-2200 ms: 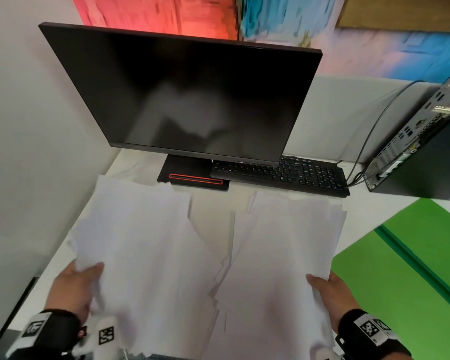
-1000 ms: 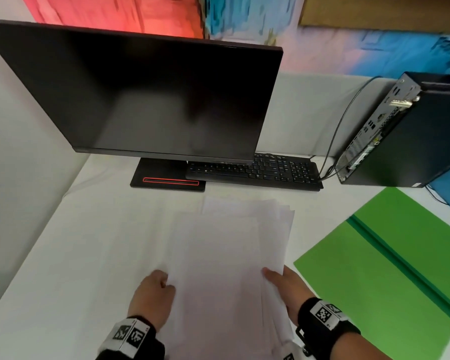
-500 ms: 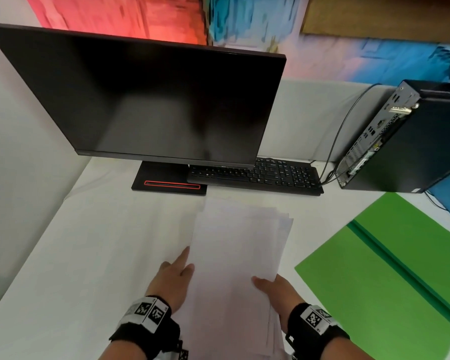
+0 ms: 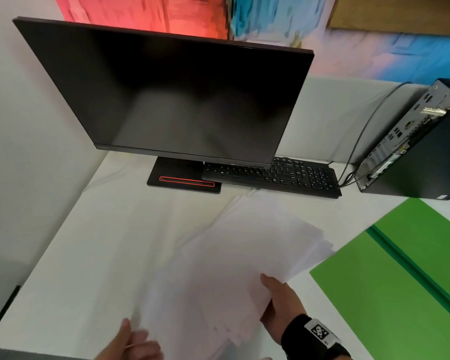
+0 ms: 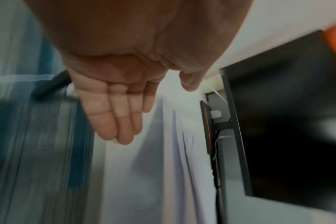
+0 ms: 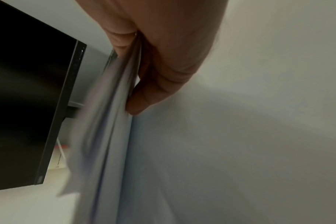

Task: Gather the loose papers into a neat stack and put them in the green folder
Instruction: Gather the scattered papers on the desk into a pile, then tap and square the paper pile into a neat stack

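The right hand (image 4: 278, 305) pinches the near right edge of the paper stack (image 4: 244, 258), thumb on top and fingers underneath, as the right wrist view shows. The left hand (image 4: 130, 341) is free beside the stack's near left corner, fingers straight and holding nothing. The stack lies in the middle of the white worktop (image 4: 109, 245), between the monitor stand (image 4: 182, 178) and the person, just left of the open green folder (image 4: 390, 289).

The sheets are fanned at the far right corner, so the step in hand looks like squaring. Doing it well probably means a light pinch and tapping the edges level before carrying it over, since one hand alone may let loose sheets slide.

The stack's long axis runs from near left to far right, its far end pointing toward the keyboard (image 4: 270, 175) and folder.
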